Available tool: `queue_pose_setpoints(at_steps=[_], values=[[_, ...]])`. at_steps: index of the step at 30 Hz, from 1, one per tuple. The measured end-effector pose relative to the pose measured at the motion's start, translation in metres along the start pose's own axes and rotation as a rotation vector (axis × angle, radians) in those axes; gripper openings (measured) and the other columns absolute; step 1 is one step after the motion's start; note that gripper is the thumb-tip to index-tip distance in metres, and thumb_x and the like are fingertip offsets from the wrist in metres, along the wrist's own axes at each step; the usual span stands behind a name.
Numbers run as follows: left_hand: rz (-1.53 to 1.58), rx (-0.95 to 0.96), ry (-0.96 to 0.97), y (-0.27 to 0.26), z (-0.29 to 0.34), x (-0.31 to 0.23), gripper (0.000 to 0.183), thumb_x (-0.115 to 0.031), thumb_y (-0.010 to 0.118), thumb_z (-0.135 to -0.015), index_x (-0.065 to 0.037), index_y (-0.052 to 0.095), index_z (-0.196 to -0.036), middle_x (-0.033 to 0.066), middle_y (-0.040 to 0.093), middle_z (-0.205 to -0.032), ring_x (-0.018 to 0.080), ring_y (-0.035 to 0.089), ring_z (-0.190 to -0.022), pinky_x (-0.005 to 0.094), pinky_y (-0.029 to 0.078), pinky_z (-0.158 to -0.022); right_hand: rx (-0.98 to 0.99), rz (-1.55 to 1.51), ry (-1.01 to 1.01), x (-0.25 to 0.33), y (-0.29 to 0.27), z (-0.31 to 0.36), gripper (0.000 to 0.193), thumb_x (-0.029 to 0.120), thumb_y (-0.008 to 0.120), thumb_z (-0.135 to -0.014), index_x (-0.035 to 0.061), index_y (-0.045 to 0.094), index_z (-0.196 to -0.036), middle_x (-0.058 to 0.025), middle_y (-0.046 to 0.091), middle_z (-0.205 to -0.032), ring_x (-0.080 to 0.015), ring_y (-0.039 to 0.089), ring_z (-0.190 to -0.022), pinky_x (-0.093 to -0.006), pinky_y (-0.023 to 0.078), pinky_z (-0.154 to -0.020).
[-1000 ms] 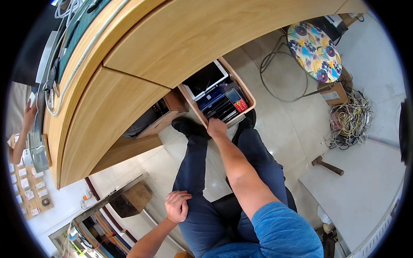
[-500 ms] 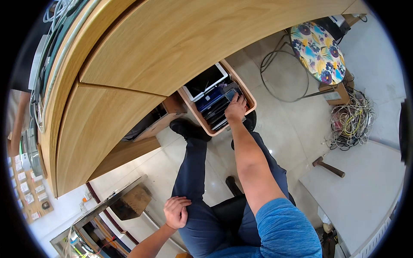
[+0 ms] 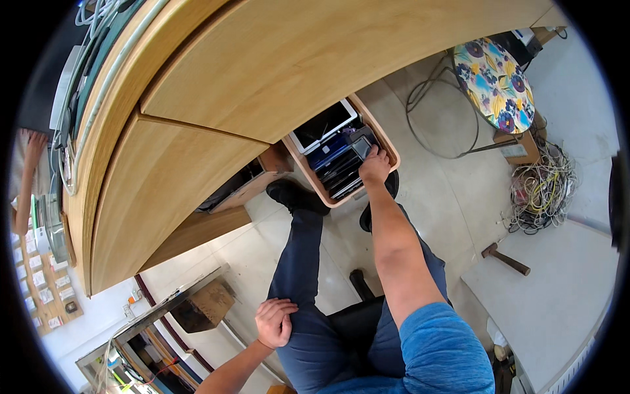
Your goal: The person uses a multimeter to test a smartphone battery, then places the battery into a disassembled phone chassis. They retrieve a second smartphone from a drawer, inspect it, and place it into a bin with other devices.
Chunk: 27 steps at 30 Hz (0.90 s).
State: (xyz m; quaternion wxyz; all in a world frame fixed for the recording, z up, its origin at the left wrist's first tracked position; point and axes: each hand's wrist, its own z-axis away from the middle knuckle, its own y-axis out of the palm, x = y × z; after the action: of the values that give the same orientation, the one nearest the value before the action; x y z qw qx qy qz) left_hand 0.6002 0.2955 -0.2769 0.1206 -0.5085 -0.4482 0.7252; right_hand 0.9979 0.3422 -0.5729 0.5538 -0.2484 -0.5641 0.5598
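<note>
My right hand (image 3: 375, 167) reaches into a pinkish-beige plastic bin (image 3: 391, 152) on the floor, its fingers closed on a small dark phone-like device (image 3: 362, 147) with a greyish face. The device is tilted above several thin dark flat devices (image 3: 336, 176) standing on edge in rows. A white-framed tablet (image 3: 324, 127) with a black screen leans at the bin's far left, next to a dark blue flat device (image 3: 326, 150). My left hand (image 3: 275, 322) rests on my left thigh, fingers laid out and holding nothing.
The wooden desk (image 3: 210, 72) overhangs the bin's far side. To the right are a floral round stool (image 3: 497, 85), a tangle of cables (image 3: 542, 188) and a hammer (image 3: 506, 259) on a white board (image 3: 545, 289). Another person's arm (image 3: 27, 177) shows at far left.
The phone-like device in my right hand has turned and now shows more of its face. The whole view has shifted slightly; my left hand stays on my thigh.
</note>
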Motion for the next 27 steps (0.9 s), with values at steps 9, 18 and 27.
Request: queue_pose_setpoints(at_steps=[9, 18, 27], values=[[0.017, 0.002, 0.012, 0.001, 0.001, 0.002, 0.020, -0.006, 0.053, -0.078, -0.004, 0.071, -0.085, 0.0103, 0.073, -0.092, 0.0312, 0.069, -0.094, 0.0440, 0.051, -0.090, 0.048, 0.038, 0.009, 0.002, -0.006, -0.001, 0.033, 0.018, 0.043, -0.099, 0.0047, 0.052, -0.128, -0.0168, 0.054, -0.122, -0.0354, 0.053, -0.116, -0.0437, 0.047, -0.096], [0.014, 0.006, 0.001, 0.000, 0.002, 0.003, 0.020, -0.008, 0.053, -0.079, -0.005, 0.072, -0.085, 0.0101, 0.073, -0.092, 0.0310, 0.069, -0.094, 0.0442, 0.050, -0.091, 0.004, 0.028, 0.011, -0.005, 0.004, -0.012, 0.050, 0.013, 0.049, -0.094, -0.0007, 0.040, -0.141, -0.0207, 0.050, -0.136, -0.0364, 0.051, -0.125, -0.0420, 0.044, -0.104], [0.010, 0.007, -0.011, 0.000, 0.002, 0.005, 0.020, -0.005, 0.055, -0.076, -0.006, 0.073, -0.085, 0.0078, 0.074, -0.093, 0.0275, 0.070, -0.094, 0.0436, 0.051, -0.092, 0.147, 0.091, 0.044, -0.007, -0.002, -0.026, 0.044, 0.016, 0.045, -0.099, 0.0014, 0.043, -0.140, -0.0188, 0.056, -0.131, -0.0344, 0.055, -0.122, -0.0427, 0.046, -0.103]])
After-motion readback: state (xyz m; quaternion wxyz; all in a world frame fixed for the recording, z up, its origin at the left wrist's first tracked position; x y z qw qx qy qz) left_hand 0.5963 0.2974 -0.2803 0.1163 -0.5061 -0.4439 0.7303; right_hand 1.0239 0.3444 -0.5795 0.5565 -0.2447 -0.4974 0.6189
